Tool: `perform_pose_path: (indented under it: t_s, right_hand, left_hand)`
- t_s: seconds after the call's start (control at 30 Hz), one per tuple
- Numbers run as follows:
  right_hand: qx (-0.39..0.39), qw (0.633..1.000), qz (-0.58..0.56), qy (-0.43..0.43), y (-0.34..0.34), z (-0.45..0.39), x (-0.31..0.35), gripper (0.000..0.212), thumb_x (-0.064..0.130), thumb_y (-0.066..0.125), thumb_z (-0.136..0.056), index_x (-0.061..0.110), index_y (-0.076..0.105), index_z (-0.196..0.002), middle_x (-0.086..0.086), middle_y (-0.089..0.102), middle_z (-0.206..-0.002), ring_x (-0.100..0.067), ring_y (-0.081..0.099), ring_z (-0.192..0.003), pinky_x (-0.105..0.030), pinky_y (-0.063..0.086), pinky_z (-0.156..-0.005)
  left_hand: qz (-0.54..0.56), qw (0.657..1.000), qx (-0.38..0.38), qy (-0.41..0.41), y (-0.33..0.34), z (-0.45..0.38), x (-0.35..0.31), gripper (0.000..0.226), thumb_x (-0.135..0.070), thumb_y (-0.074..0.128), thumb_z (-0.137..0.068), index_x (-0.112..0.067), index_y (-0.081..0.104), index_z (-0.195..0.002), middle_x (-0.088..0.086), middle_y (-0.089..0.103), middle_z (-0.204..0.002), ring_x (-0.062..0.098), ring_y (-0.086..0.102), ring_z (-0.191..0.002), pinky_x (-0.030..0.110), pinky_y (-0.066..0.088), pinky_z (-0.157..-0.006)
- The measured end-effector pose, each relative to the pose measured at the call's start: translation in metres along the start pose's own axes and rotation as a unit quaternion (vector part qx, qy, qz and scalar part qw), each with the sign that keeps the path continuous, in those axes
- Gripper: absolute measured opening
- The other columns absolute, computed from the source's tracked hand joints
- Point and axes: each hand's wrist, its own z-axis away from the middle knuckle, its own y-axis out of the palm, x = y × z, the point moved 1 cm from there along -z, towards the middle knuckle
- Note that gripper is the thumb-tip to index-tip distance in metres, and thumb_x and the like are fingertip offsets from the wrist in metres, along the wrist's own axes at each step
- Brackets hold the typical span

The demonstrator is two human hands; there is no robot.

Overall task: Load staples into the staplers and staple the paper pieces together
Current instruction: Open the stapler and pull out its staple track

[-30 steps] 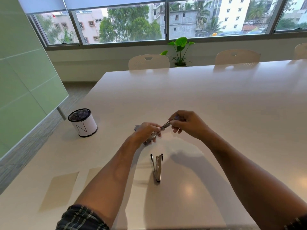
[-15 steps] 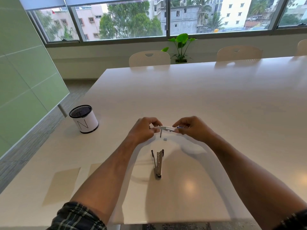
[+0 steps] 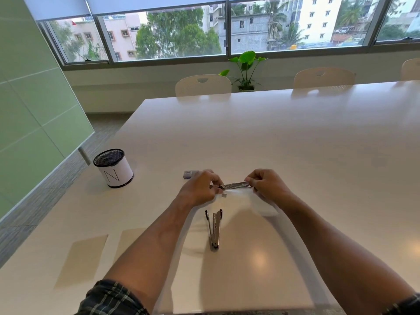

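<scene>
Both the left hand [image 3: 200,189] and right hand [image 3: 268,186] pinched a stapler [image 3: 235,185] at twelve o'clock, apparently loading; closing it seemed next.

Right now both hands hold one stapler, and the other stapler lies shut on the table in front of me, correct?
Not quite. The head view shows the other stapler lying open on the table, its arms spread. The left hand and right hand do hold one stapler between them.

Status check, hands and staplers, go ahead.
Left hand and right hand both gripping one stapler above the table. Second stapler lying untouched. Staple box behind left hand. Nothing in the way.
</scene>
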Motion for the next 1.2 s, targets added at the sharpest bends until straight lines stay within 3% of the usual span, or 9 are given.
perform_pose_path:
  t_s: [0.07,0.2,0.33,0.47,0.63,0.8,0.93,1.07,1.2]
  right_hand:
    - [-0.015,1.000,0.016,-0.020,0.000,0.000,-0.006,0.015,0.018,0.067,-0.096,0.018,0.077,-0.085,0.008,0.067,-0.067,-0.011,0.057,-0.062,-0.029,0.045,-0.064]
    - [-0.005,0.998,0.032,-0.056,0.001,0.010,-0.008,0.018,0.013,0.061,-0.093,0.023,0.076,-0.093,0.005,0.070,-0.076,-0.012,0.057,-0.058,-0.026,0.045,-0.057]
    - [0.001,0.988,0.101,-0.121,-0.001,0.015,-0.010,0.013,0.011,0.075,-0.084,0.019,0.077,-0.095,0.002,0.063,-0.096,-0.003,0.057,-0.060,-0.014,0.046,-0.058]
    - [-0.014,0.985,0.107,-0.133,-0.001,0.012,-0.012,0.006,0.015,0.081,-0.085,0.019,0.079,-0.089,0.001,0.063,-0.091,-0.003,0.052,-0.058,-0.015,0.044,-0.061]
    - [-0.021,0.985,0.104,-0.133,0.002,0.009,-0.015,0.007,0.014,0.081,-0.086,0.020,0.079,-0.089,0.004,0.063,-0.090,-0.008,0.053,-0.061,-0.021,0.044,-0.063]
    - [-0.030,0.984,0.108,-0.138,0.005,0.008,-0.017,0.007,0.014,0.080,-0.086,0.019,0.079,-0.090,0.006,0.063,-0.091,-0.004,0.051,-0.058,-0.012,0.040,-0.059]
    - [-0.032,0.982,0.108,-0.153,0.006,0.008,-0.018,0.013,0.014,0.082,-0.083,0.020,0.077,-0.093,0.005,0.064,-0.092,-0.006,0.054,-0.056,-0.017,0.043,-0.062]
    - [-0.057,0.967,0.131,-0.209,0.006,0.010,-0.020,0.026,0.024,0.087,-0.079,0.021,0.072,-0.100,0.007,0.061,-0.099,-0.004,0.053,-0.062,-0.010,0.043,-0.064]
    - [-0.087,0.926,0.174,-0.323,0.009,0.019,-0.017,0.009,0.021,0.083,-0.085,0.016,0.076,-0.088,0.004,0.063,-0.087,0.004,0.055,-0.068,-0.006,0.037,-0.067]
  left_hand:
    - [-0.007,1.000,0.001,-0.002,0.001,0.000,-0.001,0.011,-0.020,0.080,-0.087,-0.017,0.081,-0.098,-0.009,0.066,-0.100,0.010,0.066,-0.090,0.033,0.057,-0.087]
    - [-0.004,1.000,-0.016,-0.005,0.001,-0.002,-0.001,0.013,-0.017,0.081,-0.086,-0.016,0.082,-0.099,-0.011,0.066,-0.095,0.010,0.065,-0.092,0.027,0.051,-0.085]
    - [0.023,0.999,-0.036,-0.013,0.006,-0.002,0.001,0.017,-0.013,0.080,-0.085,-0.017,0.083,-0.101,-0.009,0.070,-0.096,0.007,0.066,-0.093,0.017,0.046,-0.084]
    - [0.041,0.998,-0.055,-0.014,0.011,-0.003,0.001,0.016,-0.010,0.080,-0.084,-0.014,0.084,-0.099,-0.005,0.072,-0.095,0.008,0.067,-0.090,0.021,0.049,-0.086]
    - [0.069,0.995,-0.065,-0.029,0.017,-0.002,0.005,0.015,-0.007,0.081,-0.084,-0.013,0.083,-0.098,-0.008,0.066,-0.087,0.000,0.060,-0.076,0.019,0.044,-0.078]
    - [0.088,0.992,-0.071,-0.049,0.021,0.000,0.010,0.016,-0.015,0.082,-0.084,-0.021,0.084,-0.099,-0.012,0.065,-0.091,0.004,0.062,-0.085,0.027,0.050,-0.086]
    - [0.083,0.994,-0.053,-0.053,0.019,0.002,0.011,0.018,-0.018,0.080,-0.087,-0.023,0.083,-0.103,-0.011,0.065,-0.097,0.007,0.064,-0.092,0.033,0.052,-0.093]
    - [0.044,0.997,-0.055,-0.045,0.016,0.005,0.010,0.024,-0.020,0.078,-0.088,-0.026,0.080,-0.111,-0.013,0.067,-0.104,0.014,0.065,-0.099,0.042,0.051,-0.098]
    - [0.006,0.994,-0.111,-0.009,0.008,0.011,0.010,0.022,-0.020,0.076,-0.087,-0.027,0.079,-0.107,-0.011,0.070,-0.106,0.013,0.064,-0.095,0.043,0.050,-0.096]
